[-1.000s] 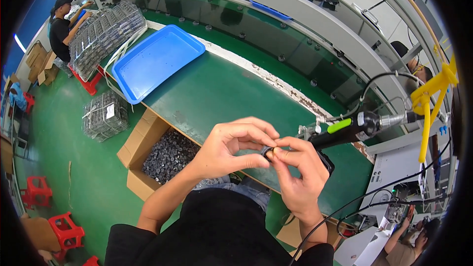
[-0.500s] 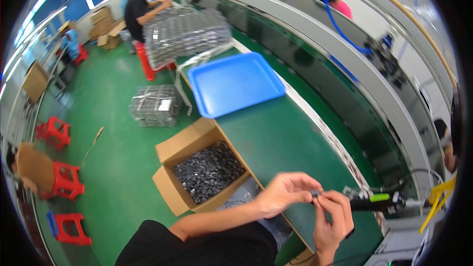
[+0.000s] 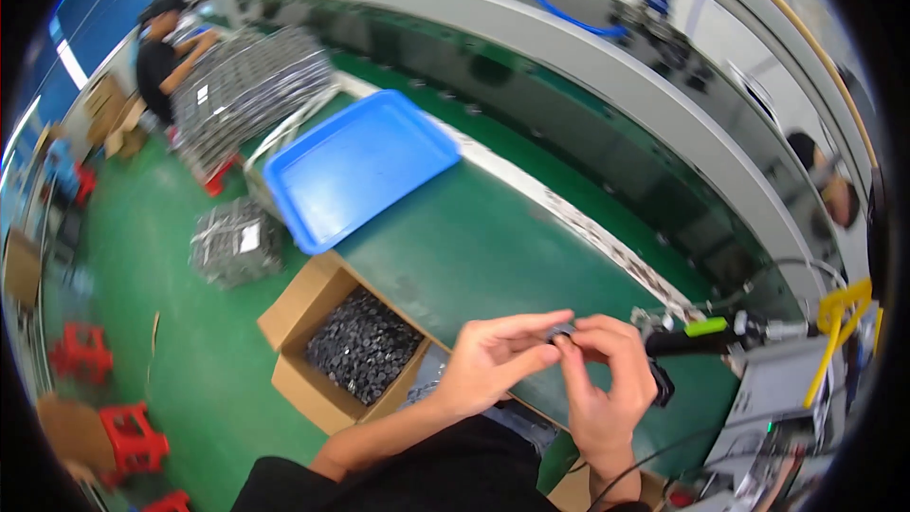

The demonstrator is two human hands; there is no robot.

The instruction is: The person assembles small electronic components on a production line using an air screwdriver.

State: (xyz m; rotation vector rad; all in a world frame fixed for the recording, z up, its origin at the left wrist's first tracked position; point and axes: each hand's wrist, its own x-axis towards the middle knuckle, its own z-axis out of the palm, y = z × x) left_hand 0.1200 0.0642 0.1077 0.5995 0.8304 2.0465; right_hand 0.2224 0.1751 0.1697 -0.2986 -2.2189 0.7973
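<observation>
Above the green bench top (image 3: 512,256), my left hand (image 3: 493,360) and my right hand (image 3: 611,374) meet at the fingertips. Between them they pinch a small dark round part (image 3: 561,332), mostly covered by the fingers, so its exact kind is unclear. Just beyond my right hand is a black cylindrical tool (image 3: 687,338) with a bright green stripe. Left of my left hand, an open cardboard box (image 3: 296,377) holds a heap of small black parts (image 3: 360,346).
A blue tray (image 3: 365,171) lies farther along the bench. Bundled clear plastic trays (image 3: 251,95) are stacked beyond it, where a person (image 3: 166,62) works. Another bundle (image 3: 237,242) and red stools (image 3: 133,441) stand on the floor. A yellow bracket (image 3: 834,332) is at right.
The view has swung to the right, shifting the tray and box leftward. Both hands still pinch the small part; my left fingers are now straighter.
</observation>
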